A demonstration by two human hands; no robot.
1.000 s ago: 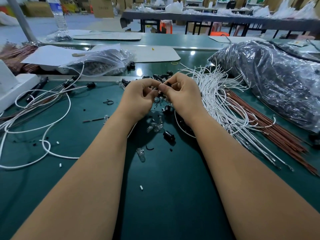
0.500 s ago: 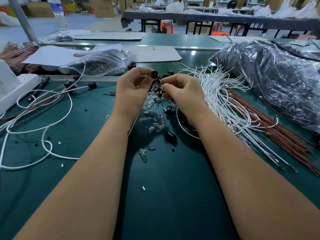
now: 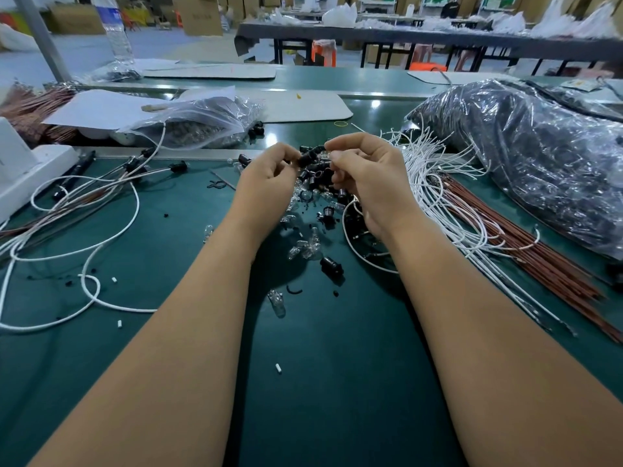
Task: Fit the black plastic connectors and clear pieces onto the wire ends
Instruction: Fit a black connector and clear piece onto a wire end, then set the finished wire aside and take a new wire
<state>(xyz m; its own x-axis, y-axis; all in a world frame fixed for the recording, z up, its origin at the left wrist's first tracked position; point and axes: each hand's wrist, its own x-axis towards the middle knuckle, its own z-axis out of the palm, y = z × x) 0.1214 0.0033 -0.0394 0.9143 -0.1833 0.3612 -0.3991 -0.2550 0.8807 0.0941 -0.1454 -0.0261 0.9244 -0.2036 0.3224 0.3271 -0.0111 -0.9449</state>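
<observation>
Head camera view, over a green workbench (image 3: 101, 348) at an assembly line: a person's two hands meet above a heap of loose parts. The left hand (image 3: 266, 182) and the right hand (image 3: 367, 176) both have their fingers curled in, and between their fingertips sits a black plastic connector (image 3: 308, 158), pinched from either side and held just above the pile of black connectors (image 3: 318, 176). Whether a wire end is already seated in it cannot be told; the fingers hide that joint. Clear pieces (image 3: 305, 249) lie scattered on the bench below the hands, one more clear piece (image 3: 277, 301) nearer the camera. A fan of white wires (image 3: 435, 193) spreads to the right of the right hand, with brown wires (image 3: 526, 244) beside it, and one white loop runs under the right wrist. To the left lie finished-looking leads (image 3: 148, 170) with black ends. A clear bag of parts (image 3: 199, 124) sits behind, a large dark plastic bag (image 3: 539, 156) at far right.

The step in hand appears to be fitting a connector, early in a long batch. The next move likely calls for lining the small part squarely with a wire end and pressing it home without bending the tip.
</observation>
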